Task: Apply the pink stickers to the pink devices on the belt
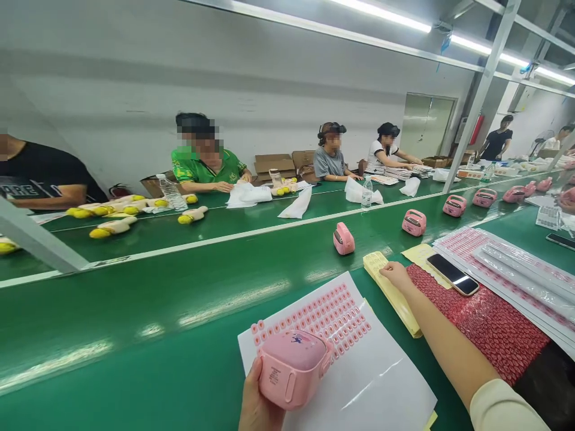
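My left hand [258, 400] grips a rounded pink device [291, 374] with a side handle, small dark printing and a blue picture on its top. Underneath it lies a white sheet of small pink stickers [314, 311], partly hidden by the device. My right hand [398, 276] is closed at the near-left end of a long yellow paper stack [395, 299], its fingertips touching the paper. Whether anything thin is pinched there is too small to make out.
A phone [453, 274] rests on red patterned wrap [476, 317], beside plastic-covered sticker sheets [516, 269]. Pink devices [414, 222] stand in a row on the green belt [215, 287]. Beyond a white rail, people sit among yellow-and-cream items [112, 227], papers and bottles.
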`<state>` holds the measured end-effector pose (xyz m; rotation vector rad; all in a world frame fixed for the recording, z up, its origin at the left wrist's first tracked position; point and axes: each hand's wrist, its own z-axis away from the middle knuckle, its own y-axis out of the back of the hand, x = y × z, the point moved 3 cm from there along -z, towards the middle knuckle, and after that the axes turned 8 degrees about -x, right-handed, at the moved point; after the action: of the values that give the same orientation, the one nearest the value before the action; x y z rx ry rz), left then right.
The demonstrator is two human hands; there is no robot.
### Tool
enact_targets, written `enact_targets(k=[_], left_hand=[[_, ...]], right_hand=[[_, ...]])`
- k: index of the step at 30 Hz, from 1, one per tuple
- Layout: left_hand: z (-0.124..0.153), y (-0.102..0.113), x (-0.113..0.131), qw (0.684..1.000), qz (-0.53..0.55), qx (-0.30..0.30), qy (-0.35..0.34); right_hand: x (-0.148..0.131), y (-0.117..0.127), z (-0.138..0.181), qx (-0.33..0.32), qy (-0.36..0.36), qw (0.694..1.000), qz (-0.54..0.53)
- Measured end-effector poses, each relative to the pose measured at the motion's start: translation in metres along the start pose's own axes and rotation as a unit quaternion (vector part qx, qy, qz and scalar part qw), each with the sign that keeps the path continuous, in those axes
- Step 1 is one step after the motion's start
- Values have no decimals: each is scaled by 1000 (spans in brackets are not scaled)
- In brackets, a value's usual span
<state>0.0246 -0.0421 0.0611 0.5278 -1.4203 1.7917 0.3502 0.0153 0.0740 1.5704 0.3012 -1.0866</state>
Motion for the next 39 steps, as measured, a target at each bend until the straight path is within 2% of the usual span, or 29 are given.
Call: enact_targets(k=[3, 6, 8, 11, 14, 17, 23, 27, 29, 31, 33, 36, 39], left_hand=[[0, 0, 1, 1000, -18, -2, -3], [-1, 1, 2, 998, -45, -16, -27], [-2, 2, 2, 996, -77, -20, -47], [-3, 3, 2, 990, -123, -17, -61], [-3, 2, 1, 989, -137, -9, -60], [-3, 0, 1, 989, -140, -3, -53], [-1, -3, 0, 991, -123, -2, -57], [-2, -1, 1, 991, -115, -9, -65], [-2, 0, 1, 990, -123, -20, -67], [-2, 2, 0, 982, -155, -37, -99], [0, 3, -1, 958, -217, -47, -180], [7, 4, -6, 886, -325, -46, -327], [11, 8, -14, 819, -389, -51, -419]], right_hand=[[-10, -1, 7, -26, 11, 997, -69], [-36, -18, 29, -88, 46, 986, -130], [-61, -37, 55, -173, 102, 962, -185], [-97, -68, 100, -321, 189, 901, -222], [-117, -85, 130, -379, 222, 882, -169], [-122, -90, 137, -385, 211, 889, -131], [-119, -87, 131, -372, 179, 898, -151], [-117, -86, 127, -364, 149, 889, -233], [-115, -85, 124, -362, 123, 876, -295], [-112, -84, 121, -354, 95, 859, -357], [-108, -82, 117, -337, 70, 847, -405], [-101, -73, 110, -310, 49, 840, -442], [-91, -55, 98, -275, 42, 846, -456]])
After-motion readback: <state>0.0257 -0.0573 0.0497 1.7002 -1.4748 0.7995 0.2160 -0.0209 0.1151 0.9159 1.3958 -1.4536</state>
